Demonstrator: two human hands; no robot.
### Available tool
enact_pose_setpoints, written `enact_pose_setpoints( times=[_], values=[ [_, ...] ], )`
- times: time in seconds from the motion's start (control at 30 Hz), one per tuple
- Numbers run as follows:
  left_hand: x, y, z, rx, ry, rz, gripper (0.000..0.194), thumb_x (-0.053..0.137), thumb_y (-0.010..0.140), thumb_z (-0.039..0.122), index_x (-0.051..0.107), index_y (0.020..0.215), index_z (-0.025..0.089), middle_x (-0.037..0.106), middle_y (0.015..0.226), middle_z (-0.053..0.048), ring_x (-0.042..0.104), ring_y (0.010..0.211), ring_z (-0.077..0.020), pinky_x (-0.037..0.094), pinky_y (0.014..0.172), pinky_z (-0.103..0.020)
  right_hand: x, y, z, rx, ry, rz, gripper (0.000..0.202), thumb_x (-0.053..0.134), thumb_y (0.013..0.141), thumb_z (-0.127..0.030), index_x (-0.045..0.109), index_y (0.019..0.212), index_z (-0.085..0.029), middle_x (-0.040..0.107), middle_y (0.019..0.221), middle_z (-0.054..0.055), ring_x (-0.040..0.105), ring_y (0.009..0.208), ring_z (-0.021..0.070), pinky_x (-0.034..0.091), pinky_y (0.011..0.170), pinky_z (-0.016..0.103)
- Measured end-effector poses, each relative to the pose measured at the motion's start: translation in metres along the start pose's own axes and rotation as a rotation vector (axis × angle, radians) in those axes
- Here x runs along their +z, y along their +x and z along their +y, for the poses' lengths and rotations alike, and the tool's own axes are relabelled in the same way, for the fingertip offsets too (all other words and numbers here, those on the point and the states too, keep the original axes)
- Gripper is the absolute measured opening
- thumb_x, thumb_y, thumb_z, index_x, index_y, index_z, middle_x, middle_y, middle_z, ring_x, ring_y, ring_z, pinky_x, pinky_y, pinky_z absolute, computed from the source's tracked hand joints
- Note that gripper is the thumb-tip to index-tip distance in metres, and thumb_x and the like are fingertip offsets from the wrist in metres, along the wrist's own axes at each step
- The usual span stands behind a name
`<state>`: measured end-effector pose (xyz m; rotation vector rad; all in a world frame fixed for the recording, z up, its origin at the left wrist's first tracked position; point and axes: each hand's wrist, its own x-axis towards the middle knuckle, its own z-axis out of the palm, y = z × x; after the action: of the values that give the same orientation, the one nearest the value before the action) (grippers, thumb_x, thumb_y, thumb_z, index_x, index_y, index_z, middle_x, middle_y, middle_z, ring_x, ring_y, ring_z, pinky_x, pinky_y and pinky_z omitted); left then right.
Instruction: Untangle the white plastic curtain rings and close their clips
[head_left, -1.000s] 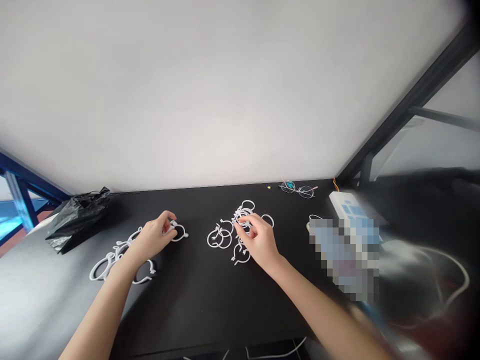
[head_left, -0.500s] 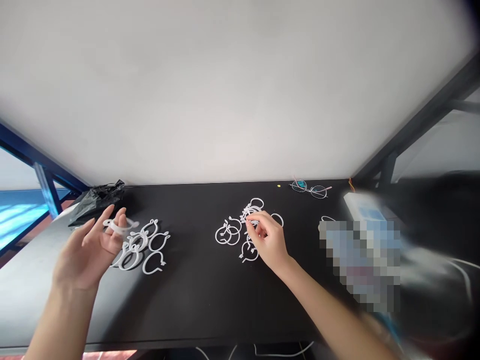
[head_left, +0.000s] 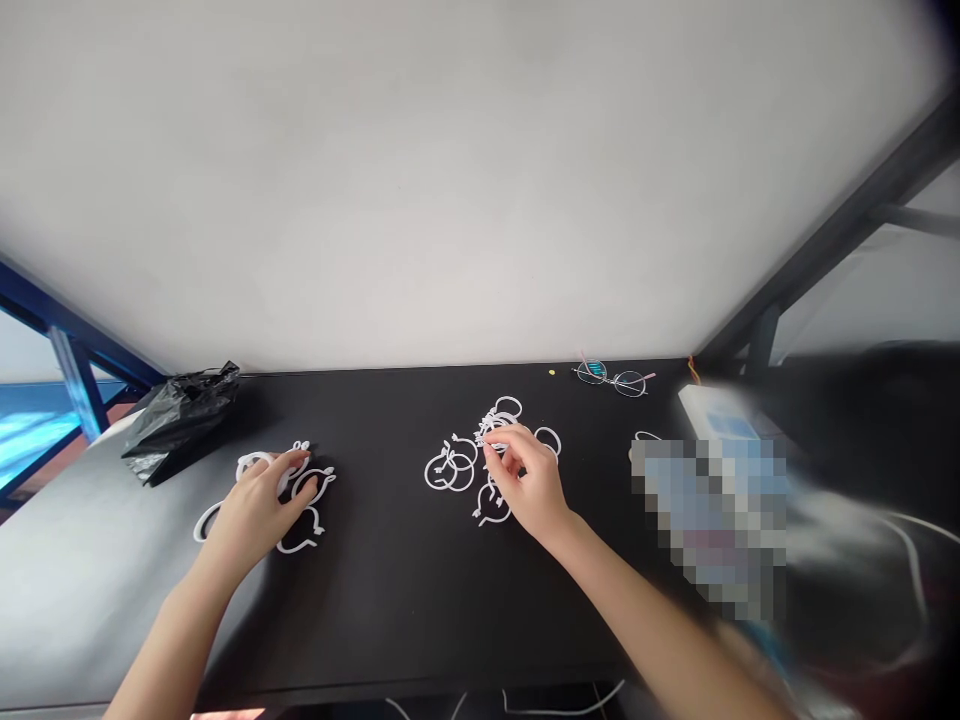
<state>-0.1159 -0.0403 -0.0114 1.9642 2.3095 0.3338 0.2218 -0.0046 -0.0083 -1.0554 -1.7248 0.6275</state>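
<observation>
Several white open rings with small clips at their ends lie on the black table in two groups. Over the left group (head_left: 298, 546) my left hand (head_left: 259, 500) is palm down, fingers apart and touching or just above the rings; no ring shows gripped in it. At the right group (head_left: 451, 470) my right hand (head_left: 527, 478) has thumb and forefinger pinched together beside the heaped rings. Whatever lies between those fingertips is too small to make out.
A crumpled black plastic bag (head_left: 184, 412) lies at the table's back left. Eyeglasses (head_left: 615, 381) rest near the wall. To the right are a white and blue box (head_left: 726, 420), a blurred-out item and white cables. Metal frame bars flank both sides.
My left hand has turned from palm up, with a white ring at its fingers, to palm down on the left group. My right hand keeps its pinch. The view has shifted slightly.
</observation>
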Motion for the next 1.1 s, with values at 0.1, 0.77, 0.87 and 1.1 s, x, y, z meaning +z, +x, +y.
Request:
enact_pose_setpoints(
  times=[0.1,0.77,0.87,1.1],
  values=[
    [0.005,0.009,0.004,0.058,0.001,-0.007,0.032,0.042,0.085,0.031,0.056,0.112,0.021,0.064,0.097,-0.007,0.062,0.086,-0.026,0.048,0.075,-0.035,0.0,0.0,0.001,0.0,-0.002,0.002,0.014,0.051,0.091,-0.026,0.063,0.089,-0.019,0.066,0.096,0.009,0.051,0.051,0.0087,0.045,0.05,0.026],
    [-0.004,0.012,0.147,0.705,-0.376,0.095,0.051,0.048,0.078,0.005,0.044,0.125,0.025,0.058,0.116,-0.006,0.059,0.085,-0.0188,0.047,0.079,-0.034,0.001,-0.002,-0.01,0.109,0.177,-0.246,0.054,0.072,0.074,-0.024,0.051,0.123,-0.025,0.053,0.126,0.008,0.06,0.063,0.0072,0.046,0.046,0.02],
    [0.003,0.008,0.151,0.648,-0.658,0.096,0.052,0.052,0.076,0.004,0.045,0.122,0.025,0.055,0.117,-0.007,0.057,0.095,-0.0212,0.047,0.083,-0.036,0.002,-0.002,-0.007,0.081,0.174,-0.232,0.054,0.073,0.073,-0.023,0.052,0.122,-0.026,0.053,0.125,0.007,0.059,0.062,0.0076,0.046,0.045,0.02],
    [0.007,-0.004,0.159,0.466,-1.299,-0.115,0.056,0.062,0.08,0.01,0.039,0.128,0.027,0.048,0.132,-0.011,0.06,0.089,-0.0166,0.05,0.074,-0.031,0.004,-0.002,-0.007,0.109,0.167,-0.244,0.025,0.07,0.075,-0.024,0.062,0.099,-0.021,0.066,0.089,0.003,0.056,0.054,0.0095,0.044,0.045,0.022]
  ],
)
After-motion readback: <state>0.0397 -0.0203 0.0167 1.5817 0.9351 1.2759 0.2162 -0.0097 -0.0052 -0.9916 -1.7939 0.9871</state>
